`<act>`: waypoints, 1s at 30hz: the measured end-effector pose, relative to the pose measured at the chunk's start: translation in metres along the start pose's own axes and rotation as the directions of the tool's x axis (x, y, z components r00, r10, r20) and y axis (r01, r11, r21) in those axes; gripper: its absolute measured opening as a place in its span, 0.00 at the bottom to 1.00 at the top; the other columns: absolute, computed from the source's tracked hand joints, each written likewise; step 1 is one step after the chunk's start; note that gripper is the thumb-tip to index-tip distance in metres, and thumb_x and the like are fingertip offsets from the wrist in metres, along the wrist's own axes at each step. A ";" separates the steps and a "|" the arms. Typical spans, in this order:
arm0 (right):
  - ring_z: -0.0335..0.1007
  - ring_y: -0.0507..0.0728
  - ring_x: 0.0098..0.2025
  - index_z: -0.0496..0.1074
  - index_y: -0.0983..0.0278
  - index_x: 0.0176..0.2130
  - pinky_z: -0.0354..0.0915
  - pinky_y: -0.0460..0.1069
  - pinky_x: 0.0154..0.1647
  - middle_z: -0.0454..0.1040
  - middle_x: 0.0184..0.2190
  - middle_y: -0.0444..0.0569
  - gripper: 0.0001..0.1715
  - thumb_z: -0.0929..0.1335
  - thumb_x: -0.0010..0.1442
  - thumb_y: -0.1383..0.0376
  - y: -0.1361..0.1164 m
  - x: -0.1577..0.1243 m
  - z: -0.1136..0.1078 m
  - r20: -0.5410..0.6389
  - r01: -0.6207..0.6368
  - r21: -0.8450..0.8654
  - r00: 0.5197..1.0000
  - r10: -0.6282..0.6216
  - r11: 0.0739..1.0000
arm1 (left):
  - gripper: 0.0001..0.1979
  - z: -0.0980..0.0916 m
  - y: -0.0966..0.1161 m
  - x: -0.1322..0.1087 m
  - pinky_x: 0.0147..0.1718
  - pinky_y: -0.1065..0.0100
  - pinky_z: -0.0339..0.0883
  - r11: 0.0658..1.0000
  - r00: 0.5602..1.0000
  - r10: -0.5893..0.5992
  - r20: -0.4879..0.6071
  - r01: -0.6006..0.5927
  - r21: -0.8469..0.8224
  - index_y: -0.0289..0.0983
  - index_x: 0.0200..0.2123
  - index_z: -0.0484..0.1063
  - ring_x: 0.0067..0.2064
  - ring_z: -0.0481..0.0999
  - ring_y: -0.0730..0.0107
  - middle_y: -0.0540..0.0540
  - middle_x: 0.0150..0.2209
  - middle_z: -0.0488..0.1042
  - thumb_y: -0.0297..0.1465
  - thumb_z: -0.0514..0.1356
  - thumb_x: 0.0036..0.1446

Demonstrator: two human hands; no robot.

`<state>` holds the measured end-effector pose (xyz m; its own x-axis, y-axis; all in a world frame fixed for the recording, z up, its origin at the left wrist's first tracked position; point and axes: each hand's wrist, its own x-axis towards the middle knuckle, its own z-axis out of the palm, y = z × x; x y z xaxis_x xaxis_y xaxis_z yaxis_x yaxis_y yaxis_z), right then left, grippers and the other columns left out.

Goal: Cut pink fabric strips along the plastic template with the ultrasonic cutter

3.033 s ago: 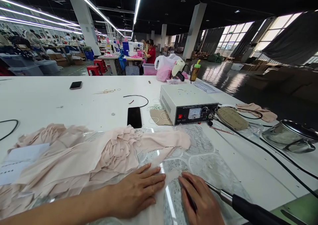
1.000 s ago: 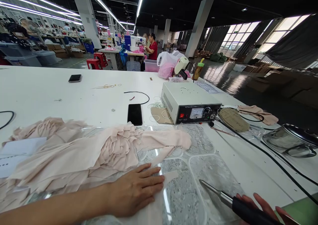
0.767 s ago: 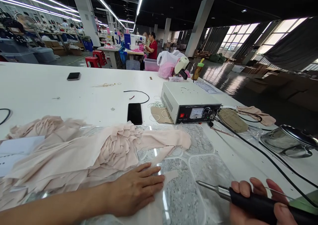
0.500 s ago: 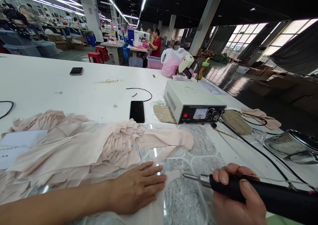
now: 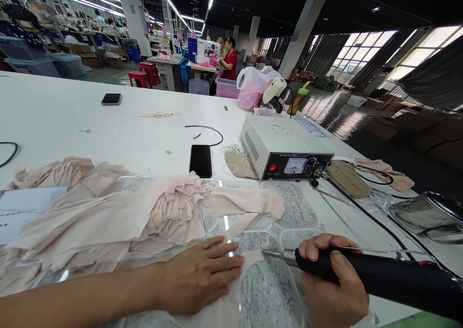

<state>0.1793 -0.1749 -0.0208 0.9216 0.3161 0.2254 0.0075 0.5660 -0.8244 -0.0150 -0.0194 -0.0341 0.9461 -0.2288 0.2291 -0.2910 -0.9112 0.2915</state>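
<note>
My left hand (image 5: 202,272) lies flat, fingers stretched out, on a pale pink fabric piece (image 5: 226,301) over a clear-topped grey mottled mat (image 5: 269,289). In my right hand (image 5: 331,280) is a black-handled ultrasonic cutter (image 5: 394,277), fingers wrapped round its grip. Its metal tip points left and meets the fabric's edge, just right of my left fingertips; whether it presses in I cannot tell. Beyond my left hand spreads a pile of pale pink fabric pieces (image 5: 119,217), ruffled at its right end. The cutter's rear end runs out of view.
A control box (image 5: 289,144) with a meter stands behind the mat, a black cable (image 5: 365,217) trailing from it toward the right. Near it lie a phone (image 5: 200,161) and rubber bands (image 5: 237,149). A glass-sided pot (image 5: 428,217) sits right. A co-worker (image 5: 228,60) sits farther back.
My right hand and the cutter have shifted slightly left, bringing the tip to the fabric's edge. The left hand stays in place. The view has tilted a little.
</note>
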 end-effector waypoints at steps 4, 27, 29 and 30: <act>0.61 0.49 0.21 0.68 0.61 0.31 0.63 0.47 0.21 0.64 0.24 0.41 0.04 0.67 0.50 0.66 -0.001 0.000 0.001 0.024 0.009 -0.011 1.000 -0.009 1.000 | 0.16 -0.002 0.001 0.001 0.67 0.61 0.46 1.000 1.000 -0.005 0.016 0.005 0.009 0.34 0.57 0.68 0.65 0.61 0.61 0.46 0.60 0.69 0.31 0.51 0.70; 0.62 0.49 0.20 0.67 0.62 0.29 0.64 0.47 0.22 0.64 0.24 0.41 0.03 0.68 0.51 0.66 -0.007 -0.005 0.000 0.060 0.002 -0.057 0.998 0.001 0.998 | 0.17 0.002 0.000 -0.001 0.67 0.59 0.46 0.999 1.000 -0.013 -0.012 0.012 -0.053 0.34 0.58 0.67 0.65 0.60 0.59 0.44 0.59 0.69 0.30 0.52 0.69; 0.62 0.49 0.21 0.67 0.61 0.30 0.64 0.47 0.22 0.64 0.24 0.41 0.03 0.68 0.51 0.66 -0.007 -0.005 0.000 0.063 0.006 -0.062 0.998 -0.002 0.998 | 0.17 0.002 0.000 -0.001 0.67 0.59 0.47 0.998 1.000 -0.016 -0.023 0.015 -0.062 0.35 0.58 0.67 0.65 0.61 0.60 0.44 0.59 0.69 0.30 0.52 0.68; 0.62 0.49 0.21 0.67 0.61 0.30 0.65 0.47 0.21 0.64 0.24 0.41 0.04 0.68 0.51 0.66 -0.007 -0.005 0.000 0.066 0.009 -0.065 0.998 -0.005 0.998 | 0.17 0.001 0.000 -0.001 0.67 0.59 0.47 0.998 1.000 -0.017 -0.025 0.015 -0.062 0.36 0.58 0.67 0.65 0.61 0.60 0.44 0.59 0.69 0.30 0.52 0.68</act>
<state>0.1743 -0.1807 -0.0162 0.8939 0.3629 0.2631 0.0411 0.5182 -0.8543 -0.0158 -0.0196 -0.0356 0.9471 -0.2050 0.2469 -0.2848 -0.8916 0.3521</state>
